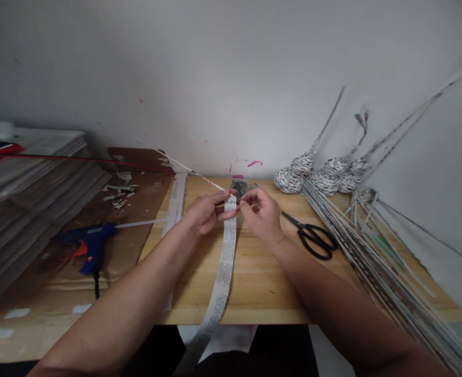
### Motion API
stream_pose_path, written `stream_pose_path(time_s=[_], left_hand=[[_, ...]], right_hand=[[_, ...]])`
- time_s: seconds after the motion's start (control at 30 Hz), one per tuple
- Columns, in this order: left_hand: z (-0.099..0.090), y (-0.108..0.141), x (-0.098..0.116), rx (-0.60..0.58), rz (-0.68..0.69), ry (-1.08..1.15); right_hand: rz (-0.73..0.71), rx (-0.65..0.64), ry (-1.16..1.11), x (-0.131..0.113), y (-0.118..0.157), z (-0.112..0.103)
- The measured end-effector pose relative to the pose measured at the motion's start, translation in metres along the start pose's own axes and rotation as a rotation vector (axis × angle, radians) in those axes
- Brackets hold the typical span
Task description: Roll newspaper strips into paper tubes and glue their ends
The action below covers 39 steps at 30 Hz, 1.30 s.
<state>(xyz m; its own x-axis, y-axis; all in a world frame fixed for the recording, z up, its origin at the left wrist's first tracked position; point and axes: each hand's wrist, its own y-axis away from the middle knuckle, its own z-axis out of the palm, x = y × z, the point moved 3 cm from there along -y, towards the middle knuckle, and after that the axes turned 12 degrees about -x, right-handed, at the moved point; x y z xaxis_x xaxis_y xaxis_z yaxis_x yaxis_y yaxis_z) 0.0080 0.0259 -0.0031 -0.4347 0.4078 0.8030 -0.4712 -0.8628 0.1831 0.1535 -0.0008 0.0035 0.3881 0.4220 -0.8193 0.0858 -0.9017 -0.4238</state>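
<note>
A long newspaper strip (pixel 224 262) hangs from my hands over the table's front edge. At its upper end it meets a thin rolled paper tube (pixel 194 172) that slants up to the left. My left hand (pixel 206 210) is closed on the strip where it joins the tube, fingers behind and thumb near the top. My right hand (pixel 263 213) pinches at the strip's right edge, close to the left fingertips; the exact grip is partly hidden. Behind the hands, a dark grey patterned piece (pixel 242 187) lies against the wall.
Black scissors (pixel 313 235) lie right of my hands, beside a bundle of paper tubes (pixel 356 251). Woven paper gourds (pixel 294 175) stand at the wall. On the left are a blue glue gun (pixel 95 246), paper scraps (pixel 119 199), a newspaper stack (pixel 38 178) and a long flat strip (pixel 176 204).
</note>
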Motion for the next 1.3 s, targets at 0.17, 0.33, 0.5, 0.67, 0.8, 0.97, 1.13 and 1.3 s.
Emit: stream_pose_path(time_s=[0.17,0.33,0.5,0.67,0.8,0.97,1.13,1.3], left_hand=[[0.003,0.002,-0.002,-0.049,0.007,-0.075],[0.001,0.002,0.001,-0.043,0.014,-0.08],[0.002,0.003,-0.001,-0.059,0.007,-0.098],[0.001,0.001,-0.002,-0.022,0.007,-0.069],[0.0,0.001,-0.001,-0.031,0.012,-0.071],[0.001,0.0,-0.002,-0.017,0.011,-0.091],[-0.003,0.0,0.002,0.029,0.045,-0.038],[0.002,0.002,-0.001,-0.04,-0.007,-0.097]], right_hand=[[0.126,-0.122,-0.189,0.014,-0.004,0.006],[0.158,-0.114,-0.312,0.019,-0.006,0.007],[0.141,-0.143,-0.285,0.015,-0.005,0.007],[0.109,-0.106,-0.21,0.01,-0.003,0.005],[0.12,-0.121,-0.245,0.009,-0.004,0.007],[0.08,-0.083,-0.116,0.008,-0.002,0.004],[0.083,-0.083,-0.113,0.007,-0.002,0.004],[0.124,-0.153,-0.213,0.009,-0.003,0.007]])
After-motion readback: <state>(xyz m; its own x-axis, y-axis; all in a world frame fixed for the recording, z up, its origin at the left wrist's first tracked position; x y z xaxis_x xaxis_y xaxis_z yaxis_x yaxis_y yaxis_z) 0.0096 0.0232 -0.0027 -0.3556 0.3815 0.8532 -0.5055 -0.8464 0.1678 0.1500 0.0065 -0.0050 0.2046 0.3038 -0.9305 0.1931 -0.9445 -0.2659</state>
